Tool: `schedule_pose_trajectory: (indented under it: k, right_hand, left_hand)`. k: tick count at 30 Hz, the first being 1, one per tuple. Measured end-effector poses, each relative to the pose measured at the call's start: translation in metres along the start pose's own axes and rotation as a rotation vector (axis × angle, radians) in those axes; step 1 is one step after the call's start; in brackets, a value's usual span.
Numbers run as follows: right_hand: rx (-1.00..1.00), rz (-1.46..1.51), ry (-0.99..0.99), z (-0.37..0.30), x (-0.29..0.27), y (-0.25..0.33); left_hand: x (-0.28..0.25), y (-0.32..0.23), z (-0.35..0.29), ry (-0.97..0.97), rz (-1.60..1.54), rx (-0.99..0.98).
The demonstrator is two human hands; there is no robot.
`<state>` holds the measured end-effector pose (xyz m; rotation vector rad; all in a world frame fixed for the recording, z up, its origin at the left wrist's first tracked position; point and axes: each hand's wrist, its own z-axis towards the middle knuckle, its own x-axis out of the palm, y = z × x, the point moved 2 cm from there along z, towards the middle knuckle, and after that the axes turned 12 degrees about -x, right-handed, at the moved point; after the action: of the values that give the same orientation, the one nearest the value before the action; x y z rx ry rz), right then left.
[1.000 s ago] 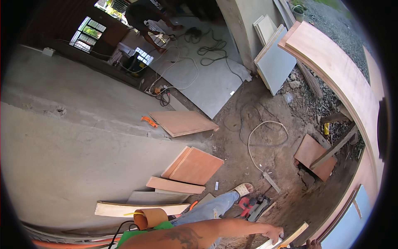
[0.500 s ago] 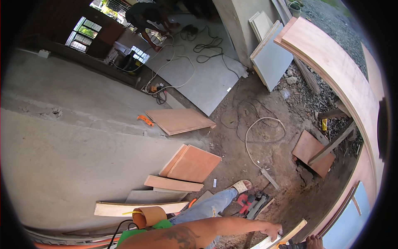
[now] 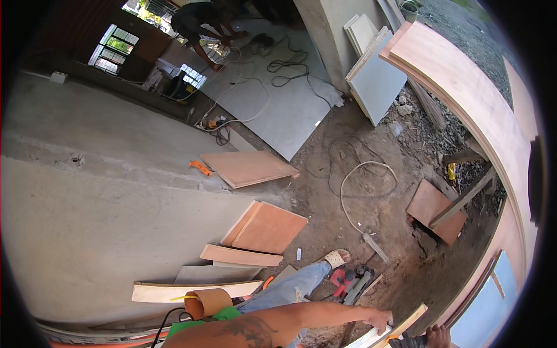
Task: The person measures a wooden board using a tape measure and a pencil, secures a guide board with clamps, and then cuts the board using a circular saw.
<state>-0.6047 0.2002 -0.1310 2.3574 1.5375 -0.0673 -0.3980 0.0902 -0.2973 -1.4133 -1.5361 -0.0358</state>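
Since a second ago our view has tilted down a little, while our right hand [image 3: 380,319] stays stretched out low, fingers curled down on the end of a pale board [image 3: 400,326]; whether they truly clamp it we cannot tell. The board lies at the lower edge, just beside the red saw [image 3: 348,281] on the dirt floor [image 3: 325,197]. Our left hand is out of view.
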Motion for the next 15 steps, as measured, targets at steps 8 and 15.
schedule_pose_trajectory:
  k: [8, 15]
  right_hand:
    - [0.013, -0.052, -0.182, -0.02, 0.012, 0.012]
    - [-0.039, -0.134, -0.115, 0.011, 0.047, -0.028]
  left_hand:
    - [0.001, -0.011, -0.009, -0.016, -0.047, 0.055]
    - [0.0, -0.006, -0.005, 0.0, -0.084, 0.014]
